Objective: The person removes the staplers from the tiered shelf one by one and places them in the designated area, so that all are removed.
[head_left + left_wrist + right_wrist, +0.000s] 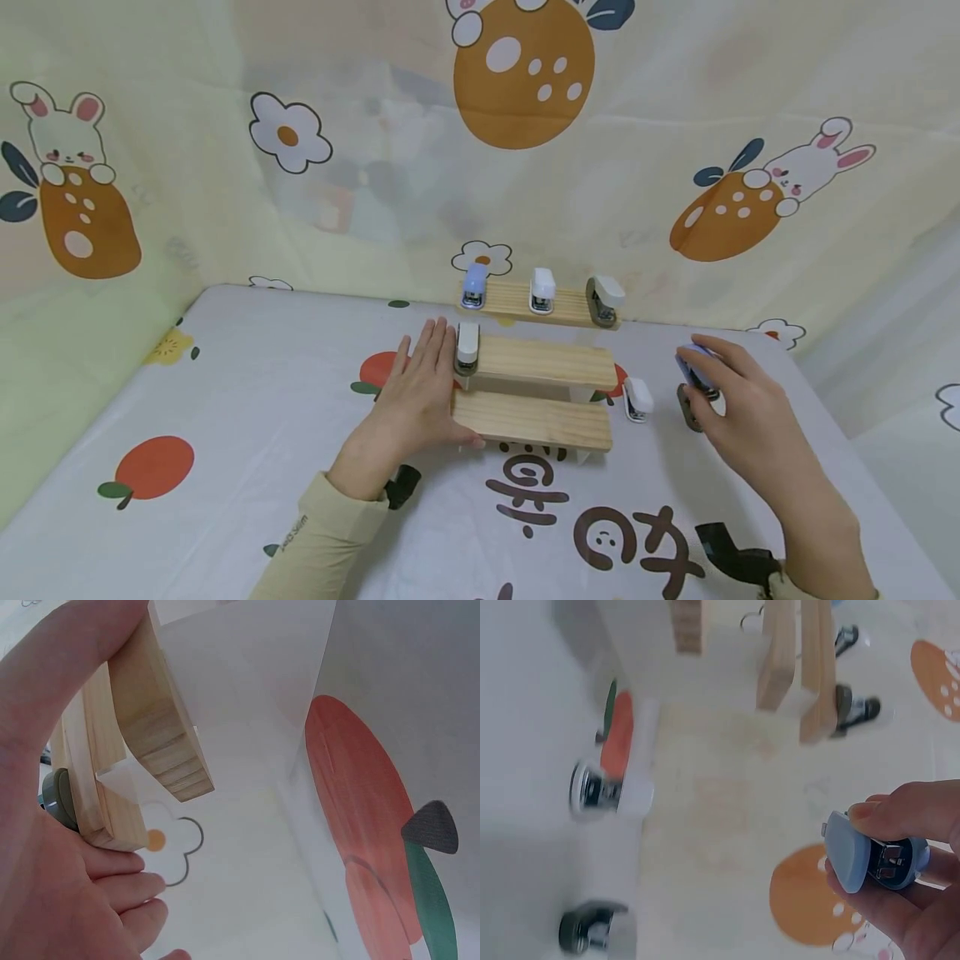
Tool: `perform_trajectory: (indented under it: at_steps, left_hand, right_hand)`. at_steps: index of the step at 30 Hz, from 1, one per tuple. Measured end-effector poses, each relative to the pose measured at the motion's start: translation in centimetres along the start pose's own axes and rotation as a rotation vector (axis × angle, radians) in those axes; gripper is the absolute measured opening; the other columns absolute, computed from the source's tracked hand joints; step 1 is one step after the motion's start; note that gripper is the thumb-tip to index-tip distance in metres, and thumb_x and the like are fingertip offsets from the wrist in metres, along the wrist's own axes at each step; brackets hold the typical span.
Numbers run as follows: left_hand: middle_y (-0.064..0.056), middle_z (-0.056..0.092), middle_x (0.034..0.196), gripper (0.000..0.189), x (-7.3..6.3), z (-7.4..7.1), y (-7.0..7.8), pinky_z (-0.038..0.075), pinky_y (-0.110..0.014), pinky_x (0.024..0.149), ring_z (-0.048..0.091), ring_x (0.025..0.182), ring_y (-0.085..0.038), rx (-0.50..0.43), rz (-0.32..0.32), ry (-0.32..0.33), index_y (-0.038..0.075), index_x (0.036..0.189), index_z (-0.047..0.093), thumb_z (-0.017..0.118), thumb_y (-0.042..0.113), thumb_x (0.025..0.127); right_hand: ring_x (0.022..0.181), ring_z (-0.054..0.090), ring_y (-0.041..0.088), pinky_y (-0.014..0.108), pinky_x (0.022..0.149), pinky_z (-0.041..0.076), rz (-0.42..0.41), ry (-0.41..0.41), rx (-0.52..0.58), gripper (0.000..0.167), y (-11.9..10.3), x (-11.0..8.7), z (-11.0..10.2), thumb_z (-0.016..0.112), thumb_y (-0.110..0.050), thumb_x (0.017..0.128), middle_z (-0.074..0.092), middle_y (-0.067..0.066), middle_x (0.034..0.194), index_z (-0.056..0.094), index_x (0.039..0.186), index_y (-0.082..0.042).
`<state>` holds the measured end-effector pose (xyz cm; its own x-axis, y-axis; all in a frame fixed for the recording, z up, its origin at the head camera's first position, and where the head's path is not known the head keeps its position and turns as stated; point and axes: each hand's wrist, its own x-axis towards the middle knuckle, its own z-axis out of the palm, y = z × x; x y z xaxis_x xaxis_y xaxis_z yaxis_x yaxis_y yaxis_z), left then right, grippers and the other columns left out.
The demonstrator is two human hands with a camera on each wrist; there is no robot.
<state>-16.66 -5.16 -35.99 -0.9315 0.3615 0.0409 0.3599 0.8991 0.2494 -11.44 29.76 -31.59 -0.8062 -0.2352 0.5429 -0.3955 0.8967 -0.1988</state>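
Note:
My right hand pinches a small blue stapler between thumb and fingers, to the right of the rack. A dark-based stapler stands on the table close under that hand, partly covered by it in the head view. My left hand lies with straight fingers along the left end of a stepped wooden rack, its thumb at the lowest step's front. Beside those fingertips, a white-topped stapler sits at the left end of the middle step.
Along the back step stand a blue stapler, a white stapler and a dark-based stapler with a white top. Another white stapler is on the table just right of the rack. A printed curtain hangs behind.

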Motion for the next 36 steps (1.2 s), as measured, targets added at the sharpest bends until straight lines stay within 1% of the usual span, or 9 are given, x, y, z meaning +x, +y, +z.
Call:
perform_trajectory:
  at_steps: [2, 4, 7, 15, 18, 20, 22, 25, 36]
  left_hand:
    - [-0.015, 0.002, 0.168, 0.148, 0.0, 0.0, 0.0, 0.002, -0.05, 0.126, -0.001, 0.156, -0.029, 0.0, -0.001, 0.0, 0.0, 0.158, 0.005, 0.087, 0.068, 0.055]
    - [-0.015, 0.002, 0.168, 0.148, 0.0, 0.0, 0.0, 0.002, -0.05, 0.126, -0.001, 0.156, -0.029, 0.0, 0.0, -0.001, 0.0, 0.158, 0.005, 0.086, 0.069, 0.055]
    - [-0.015, 0.001, 0.168, 0.148, 0.0, 0.0, 0.0, 0.002, -0.05, 0.126, -0.001, 0.156, -0.029, -0.005, 0.0, -0.001, 0.0, 0.158, 0.005, 0.087, 0.068, 0.055]
    - [-0.015, 0.001, 0.168, 0.149, 0.0, 0.0, -0.1, 0.001, -0.049, 0.126, -0.001, 0.156, -0.029, -0.02, -0.003, 0.002, 0.001, 0.158, 0.005, 0.088, 0.067, 0.054]
    - [-0.015, 0.001, 0.168, 0.149, 0.0, 0.0, -0.1, 0.001, -0.049, 0.126, -0.001, 0.156, -0.028, -0.027, -0.004, 0.002, 0.001, 0.158, 0.005, 0.088, 0.067, 0.054]
    - [-0.015, 0.001, 0.168, 0.149, 0.0, 0.0, 0.0, 0.0, -0.049, 0.126, -0.002, 0.156, -0.028, -0.03, -0.004, 0.0, 0.001, 0.158, 0.005, 0.088, 0.066, 0.054]
    - [-0.015, 0.001, 0.168, 0.149, 0.0, 0.0, 0.0, 0.0, -0.049, 0.126, -0.002, 0.156, -0.028, -0.033, -0.004, -0.001, 0.001, 0.158, 0.005, 0.088, 0.066, 0.054]
    - [-0.015, 0.001, 0.168, 0.149, 0.0, 0.0, 0.0, 0.0, -0.049, 0.126, -0.002, 0.156, -0.028, -0.032, -0.003, -0.002, 0.001, 0.158, 0.005, 0.088, 0.066, 0.054]
    - [-0.014, 0.0, 0.168, 0.149, 0.0, 0.0, 0.0, 0.0, -0.049, 0.126, -0.002, 0.156, -0.028, -0.037, -0.003, -0.004, 0.001, 0.158, 0.005, 0.088, 0.066, 0.054]
  right_hand:
    - [0.105, 0.061, 0.042, 0.017, 0.083, 0.055, 0.017, 0.005, 0.001, 0.05, 0.8, -0.3, -0.3, 0.075, 0.012, 0.073, 0.056, 0.021, 0.131, 0.065, 0.121, 0.0]
    - [0.106, 0.059, 0.044, 0.017, 0.084, 0.055, 0.041, 0.008, 0.002, 0.049, 1.5, -0.6, -0.6, 0.074, 0.012, 0.074, 0.056, 0.022, 0.131, 0.065, 0.122, 0.001]
    - [0.104, 0.058, 0.046, -0.008, 0.079, 0.031, 0.078, 0.02, -0.001, 0.048, 2.7, -1.1, -1.1, 0.073, 0.012, 0.075, 0.056, 0.023, 0.13, 0.065, 0.121, 0.003]
    - [0.102, 0.056, 0.053, -0.01, 0.075, 0.019, 0.147, 0.011, 0.011, 0.045, 4.5, -1.7, -1.8, 0.071, 0.013, 0.077, 0.053, 0.03, 0.132, 0.063, 0.121, 0.008]
    - [0.102, 0.055, 0.054, -0.002, 0.072, 0.043, 0.167, -0.01, -0.007, 0.045, 4.9, -1.8, -1.9, 0.071, 0.012, 0.077, 0.052, 0.032, 0.132, 0.062, 0.121, 0.008]
    - [0.103, 0.054, 0.054, 0.027, 0.075, 0.059, 0.179, -0.03, -0.019, 0.045, 5.2, -1.8, -1.9, 0.071, 0.011, 0.078, 0.051, 0.032, 0.132, 0.062, 0.122, 0.008]
    - [0.104, 0.053, 0.054, 0.055, 0.078, 0.053, 0.191, -0.055, -0.029, 0.046, 5.5, -1.8, -1.8, 0.07, 0.011, 0.079, 0.049, 0.033, 0.133, 0.061, 0.123, 0.009]
    - [0.106, 0.051, 0.055, 0.068, 0.082, 0.045, 0.217, -0.096, -0.034, 0.046, 6.0, -1.9, -1.6, 0.069, 0.01, 0.08, 0.047, 0.034, 0.135, 0.059, 0.125, 0.01]
    - [0.107, 0.047, 0.057, 0.071, 0.081, 0.047, 0.241, -0.2, -0.043, 0.042, 8.6, -2.5, -0.3, 0.068, 0.01, 0.08, 0.046, 0.037, 0.13, 0.058, 0.121, 0.013]
